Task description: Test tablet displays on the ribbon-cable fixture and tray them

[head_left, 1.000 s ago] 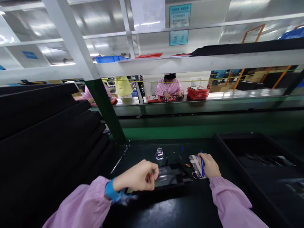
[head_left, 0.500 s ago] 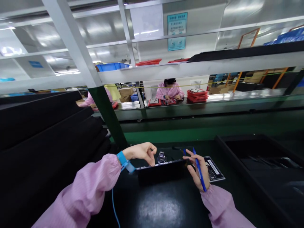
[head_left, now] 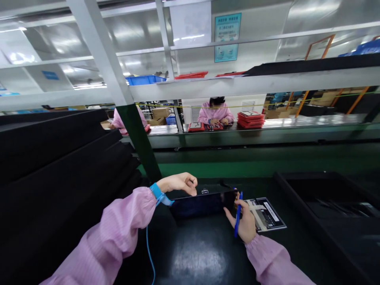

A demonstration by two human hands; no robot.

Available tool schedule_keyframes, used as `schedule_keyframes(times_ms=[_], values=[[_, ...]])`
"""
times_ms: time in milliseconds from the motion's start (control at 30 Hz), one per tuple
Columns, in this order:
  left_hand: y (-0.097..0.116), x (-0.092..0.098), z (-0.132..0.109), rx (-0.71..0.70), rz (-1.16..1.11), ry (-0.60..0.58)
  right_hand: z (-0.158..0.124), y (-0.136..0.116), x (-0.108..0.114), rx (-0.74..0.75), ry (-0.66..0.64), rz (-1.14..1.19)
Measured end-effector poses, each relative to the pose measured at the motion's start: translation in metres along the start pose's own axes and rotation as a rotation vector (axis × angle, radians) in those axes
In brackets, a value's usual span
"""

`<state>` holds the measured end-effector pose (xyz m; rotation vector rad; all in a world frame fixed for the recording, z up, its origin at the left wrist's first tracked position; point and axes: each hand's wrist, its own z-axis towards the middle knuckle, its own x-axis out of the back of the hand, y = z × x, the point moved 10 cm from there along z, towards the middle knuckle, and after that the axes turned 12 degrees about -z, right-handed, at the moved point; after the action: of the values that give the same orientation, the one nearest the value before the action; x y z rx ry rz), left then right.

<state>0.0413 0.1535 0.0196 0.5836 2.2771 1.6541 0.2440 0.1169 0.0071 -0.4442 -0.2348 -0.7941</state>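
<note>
A flat black screen panel (head_left: 198, 206) stands tilted on the dark work surface before me. My left hand (head_left: 179, 183), a blue strap around its wrist, has its fingers pinched at the panel's upper edge. At the right end my right hand (head_left: 245, 222) grips the panel, thumb in front and some fingers hidden behind. A blue pen (head_left: 238, 215) is also held in that hand, lying across the fingers. Beyond the upper edge a small shiny metal piece (head_left: 204, 191) partly shows. Right of my right hand lies another flat panel with a white label (head_left: 271, 211).
Black trays (head_left: 59, 158) are stacked high on the left. A black tray (head_left: 297, 206) with shiny thin pieces lies on the right. A green-and-white post (head_left: 135, 138) rises ahead. Across the bench a person in pink (head_left: 215, 113) works beside stacked red sheets (head_left: 251, 120).
The panel has tilted so more of its dark face shows, hiding most of the metal piece. My right hand has moved left onto its end, and the pen stands more upright.
</note>
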Motion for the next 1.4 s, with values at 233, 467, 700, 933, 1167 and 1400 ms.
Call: schedule_keyframes(times_ms=[233, 467, 700, 933, 1167, 1400], values=[[0.008, 0.003, -0.004, -0.094, 0.096, 0.013, -0.005, 0.003, -0.006, -0.037, -0.076, -0.041], [0.028, 0.005, -0.013, -0.238, 0.349, 0.096, -0.001, 0.000, -0.009, -0.032, -0.102, -0.049], [0.037, -0.023, -0.048, -0.416, 0.682, 0.279, 0.002, -0.001, -0.011, -0.056, -0.156, -0.030], [0.035, -0.016, -0.067, -0.467, 0.843, 0.418, 0.009, -0.003, -0.011, -0.094, -0.118, 0.001], [0.028, 0.013, -0.081, -0.551, 0.445, 0.592, 0.009, 0.001, -0.013, -0.105, -0.122, 0.024], [-0.020, 0.039, -0.098, -0.584, 0.240, 0.872, 0.008, 0.006, -0.012, -0.107, -0.141, 0.014]])
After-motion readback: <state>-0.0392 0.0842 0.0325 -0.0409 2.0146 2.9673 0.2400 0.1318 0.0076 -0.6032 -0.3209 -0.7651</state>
